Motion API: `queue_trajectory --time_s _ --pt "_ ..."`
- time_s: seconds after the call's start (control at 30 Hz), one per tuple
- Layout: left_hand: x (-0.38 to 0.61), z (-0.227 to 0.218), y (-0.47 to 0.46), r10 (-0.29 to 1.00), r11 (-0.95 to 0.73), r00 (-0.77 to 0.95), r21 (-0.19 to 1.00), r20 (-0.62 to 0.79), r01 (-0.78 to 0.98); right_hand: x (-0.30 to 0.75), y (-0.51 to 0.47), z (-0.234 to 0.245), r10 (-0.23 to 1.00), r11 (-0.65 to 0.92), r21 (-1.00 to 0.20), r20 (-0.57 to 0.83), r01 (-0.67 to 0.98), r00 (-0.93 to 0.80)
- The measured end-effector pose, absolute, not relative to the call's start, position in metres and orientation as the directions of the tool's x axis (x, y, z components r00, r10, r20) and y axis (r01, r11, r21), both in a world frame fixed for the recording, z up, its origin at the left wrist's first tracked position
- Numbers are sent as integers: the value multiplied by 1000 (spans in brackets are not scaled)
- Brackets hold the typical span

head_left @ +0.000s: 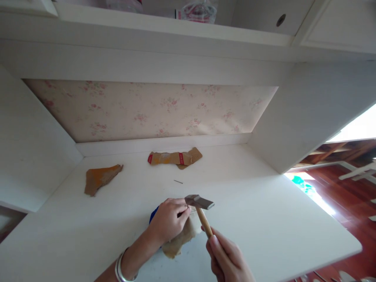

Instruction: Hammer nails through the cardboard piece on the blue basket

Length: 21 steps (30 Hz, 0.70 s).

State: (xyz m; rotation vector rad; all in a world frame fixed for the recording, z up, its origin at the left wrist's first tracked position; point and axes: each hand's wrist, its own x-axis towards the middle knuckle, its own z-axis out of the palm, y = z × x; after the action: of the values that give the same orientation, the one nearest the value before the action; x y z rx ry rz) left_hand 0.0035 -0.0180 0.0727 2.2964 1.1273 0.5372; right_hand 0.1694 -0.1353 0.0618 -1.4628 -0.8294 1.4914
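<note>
My right hand [225, 254] is wrapped round the wooden handle of a hammer [202, 215]. Its metal head is raised just above and beside the fingertips of my left hand [170, 219]. Those fingers are pinched together, and whatever is between them is too small and covered to make out. Under my left hand lies a torn, crumpled piece of brown cardboard [178, 243], with something pale beside it and a blue thing [153, 214] mostly hidden behind the hand. A thin loose nail [178, 181] rests on the white tabletop [249, 219] beyond the hammer.
A torn cardboard strip with red bands [167, 158] lies near the back edge, and another cardboard scrap [101, 179] is at the left. White side panels flank the tabletop. Overhead, a shelf [164, 27] holds clear plastic packages [199, 11]. Reddish floor shows at right.
</note>
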Motion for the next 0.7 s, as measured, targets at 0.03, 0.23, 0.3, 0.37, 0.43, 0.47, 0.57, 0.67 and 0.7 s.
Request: queue_trajectory --time_s 0.03,0.23,0.3,0.37,0.43,0.47,0.57,0.67,0.7 --pt "4 73 -18 811 -516 572 610 122 601 170 -135 62 907 -409 -904 -417 -122 52" --pt "3 71 -19 801 -533 584 606 136 590 170 -135 68 914 -395 -910 -403 -123 52" --pt "3 70 -19 805 -529 579 603 134 597 171 -135 69 922 -380 -918 -386 -114 32" --pt "4 71 -20 810 -523 572 599 128 607 170 -135 69 926 -372 -923 -376 -102 19" --pt "4 72 -20 810 -524 572 595 128 609 170 -135 67 924 -374 -922 -379 -101 41" --pt "5 73 -20 809 -526 574 593 128 610 170 -136 66 921 -378 -920 -385 -104 59" --pt "5 73 -20 812 -520 572 593 120 614 171 -136 63 910 -401 -910 -409 -109 63" --pt "4 70 -19 833 -488 541 611 115 623 171 -135 63 910 -407 -907 -413 -108 42" --pt "4 69 -19 843 -473 526 614 108 632 171 -135 63 912 -399 -910 -407 -115 50"
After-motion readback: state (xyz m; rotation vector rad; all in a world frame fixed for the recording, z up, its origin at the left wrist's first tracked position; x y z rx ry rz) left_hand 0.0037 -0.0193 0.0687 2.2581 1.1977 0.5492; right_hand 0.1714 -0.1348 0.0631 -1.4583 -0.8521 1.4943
